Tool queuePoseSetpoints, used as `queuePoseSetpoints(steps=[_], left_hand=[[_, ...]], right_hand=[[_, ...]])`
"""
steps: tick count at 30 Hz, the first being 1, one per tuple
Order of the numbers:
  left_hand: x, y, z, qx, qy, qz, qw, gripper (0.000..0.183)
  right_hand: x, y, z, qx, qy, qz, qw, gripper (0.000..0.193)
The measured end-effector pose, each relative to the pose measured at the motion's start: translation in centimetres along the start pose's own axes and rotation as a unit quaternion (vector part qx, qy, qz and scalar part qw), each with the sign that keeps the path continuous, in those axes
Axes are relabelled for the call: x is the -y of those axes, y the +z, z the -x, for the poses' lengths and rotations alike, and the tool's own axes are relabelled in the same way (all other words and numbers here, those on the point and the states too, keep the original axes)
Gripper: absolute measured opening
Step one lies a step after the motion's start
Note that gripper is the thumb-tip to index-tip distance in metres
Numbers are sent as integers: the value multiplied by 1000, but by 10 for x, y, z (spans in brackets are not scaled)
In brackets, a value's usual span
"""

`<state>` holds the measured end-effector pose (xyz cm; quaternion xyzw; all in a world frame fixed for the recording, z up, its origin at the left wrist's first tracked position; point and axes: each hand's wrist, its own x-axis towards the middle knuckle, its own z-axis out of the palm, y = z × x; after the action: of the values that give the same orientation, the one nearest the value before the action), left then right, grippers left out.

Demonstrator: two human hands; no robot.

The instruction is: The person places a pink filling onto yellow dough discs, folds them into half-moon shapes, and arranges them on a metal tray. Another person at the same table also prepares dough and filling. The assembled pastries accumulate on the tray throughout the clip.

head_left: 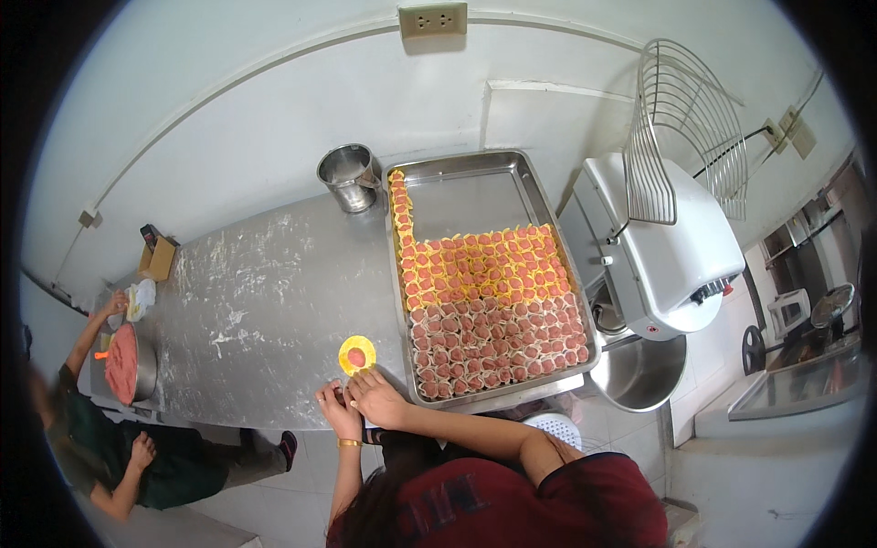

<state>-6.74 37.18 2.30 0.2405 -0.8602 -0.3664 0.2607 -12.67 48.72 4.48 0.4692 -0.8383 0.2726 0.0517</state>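
Observation:
A round yellow dough wrapper (369,347) with a ball of pink meat filling (357,357) in its middle lies flat on the metal table, near its front edge. Just below it are my two hands, side by side. My right hand (378,400) reaches its fingers to the wrapper's lower rim; whether they touch it is hard to tell. My left hand (341,416), with a bracelet at the wrist, is close beside it, its fingers partly bent and apart. I see nothing held in either. To the right, a large metal tray (461,194) holds rows of filled dumplings (493,315), yellow farther back and paler in front.
Flour dusts the steel table (274,301). A metal pitcher (349,178) stands behind, by the tray. At far left, a co-worker (128,457) stands near a bowl of pink filling (121,365). A white mixer (667,242) with a wire guard and steel bowl (644,374) is on the right.

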Motion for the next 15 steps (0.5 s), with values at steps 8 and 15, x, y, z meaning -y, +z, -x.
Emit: queuePoseSetpoints(steps=[8,15], left_hand=[[-19,6,-13,-7,-15,-93,996,16],[-19,12,-21,8,-43,-103,994,12]], right_hand=[[-23,-29,1,-38,12,-126,991,30],[-49,-43,-5,-24,57,-160,985,35]])
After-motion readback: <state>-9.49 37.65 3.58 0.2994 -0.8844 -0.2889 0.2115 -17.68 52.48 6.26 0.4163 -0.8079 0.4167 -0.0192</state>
